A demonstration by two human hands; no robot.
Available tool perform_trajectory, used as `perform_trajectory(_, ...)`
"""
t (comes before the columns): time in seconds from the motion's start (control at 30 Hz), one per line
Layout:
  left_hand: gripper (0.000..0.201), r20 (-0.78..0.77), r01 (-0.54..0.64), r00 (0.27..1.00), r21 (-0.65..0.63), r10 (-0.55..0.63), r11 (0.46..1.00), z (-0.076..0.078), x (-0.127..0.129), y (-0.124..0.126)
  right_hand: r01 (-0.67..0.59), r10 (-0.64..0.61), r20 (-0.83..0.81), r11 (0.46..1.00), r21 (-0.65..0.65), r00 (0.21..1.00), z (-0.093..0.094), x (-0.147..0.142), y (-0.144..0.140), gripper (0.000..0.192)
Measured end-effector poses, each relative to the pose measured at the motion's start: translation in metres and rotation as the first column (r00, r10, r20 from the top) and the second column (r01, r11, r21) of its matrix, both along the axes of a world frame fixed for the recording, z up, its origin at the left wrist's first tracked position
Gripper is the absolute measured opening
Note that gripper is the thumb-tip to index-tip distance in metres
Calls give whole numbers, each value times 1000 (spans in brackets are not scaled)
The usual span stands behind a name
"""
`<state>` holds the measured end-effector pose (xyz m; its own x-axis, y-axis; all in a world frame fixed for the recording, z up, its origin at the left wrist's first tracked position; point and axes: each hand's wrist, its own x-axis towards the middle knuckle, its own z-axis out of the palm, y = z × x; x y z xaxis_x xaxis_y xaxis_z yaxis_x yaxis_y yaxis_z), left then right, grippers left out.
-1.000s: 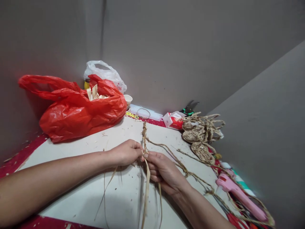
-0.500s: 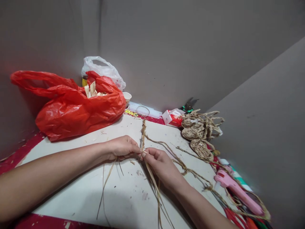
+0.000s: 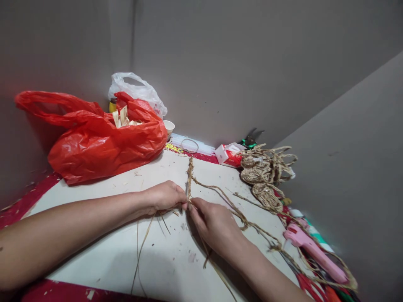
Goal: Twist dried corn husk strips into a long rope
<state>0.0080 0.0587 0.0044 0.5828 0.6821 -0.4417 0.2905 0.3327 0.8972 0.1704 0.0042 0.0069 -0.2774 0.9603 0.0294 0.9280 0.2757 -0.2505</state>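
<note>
My left hand is closed in a pinch on dry plant-fibre strands, whose loose ends hang down below it over the board. Close against it, my right hand pinches more of the fibre strands, with long ends trailing out under the palm. Both sets of fingertips meet at the lower end of a twisted fibre cord that runs straight away from me along the white board. A side length of twisted cord leads off this one to the right. The exact pinch point is partly covered by my fingers.
A red plastic bag with pale strips stands at the left, a white bag behind it. Along the right lie bundled cord pieces, a pink glue gun and red-handled scissors. A tissue pack sits at the back.
My right hand has turned over more, its back now facing up, and covers more of the strands. The hanging ends have shifted; my left hand stays nearly in place.
</note>
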Motion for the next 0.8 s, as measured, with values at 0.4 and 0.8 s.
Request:
perform_trajectory(0.4,15,62,-95,994,38,92,995,-4,6,-9,-142,-52,-460,915,-378,886,5,-11,-12,33)
perform_trajectory(0.8,20,239,-21,970,-126,51,992,3,1,-6,-209,40,-428,911,-356,903,45,3,-18,40)
